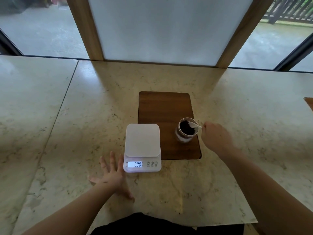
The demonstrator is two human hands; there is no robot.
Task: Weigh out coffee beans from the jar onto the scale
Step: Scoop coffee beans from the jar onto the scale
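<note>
A white digital scale (pixel 142 146) sits near the middle of the marble table, its lit display reading 000 and its platform bare. To its right an open glass jar (pixel 186 131) of dark coffee beans stands upright on a dark wooden board (pixel 165 107). My right hand (pixel 216 138) is just right of the jar, fingers closed on the handle of a white spoon (pixel 194 125) whose bowl rests on the beans. Flat on the table, my left hand (pixel 111 173) lies with fingers spread, touching the scale's left front corner.
The marble table (pixel 84 116) stretches wide on both sides, with a seam on the left. A wooden-framed white panel (pixel 162 31) rises at the far edge behind the board. Another wooden board's corner (pixel 309 102) shows at the right edge.
</note>
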